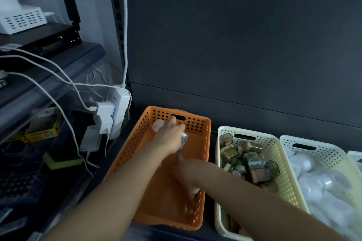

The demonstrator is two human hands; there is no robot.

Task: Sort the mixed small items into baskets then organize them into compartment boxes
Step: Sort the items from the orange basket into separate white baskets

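In the orange basket [131, 148], left hand [169, 136] grips small packets [184, 139], print blurred; right hand [188, 179] grip unclear

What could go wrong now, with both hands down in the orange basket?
The small packet sticks out of the grip of the left hand and might slip back into the orange basket. The right hand digs in the near corner beside the cream basket of brown pieces; a hasty lift could flick something into it.
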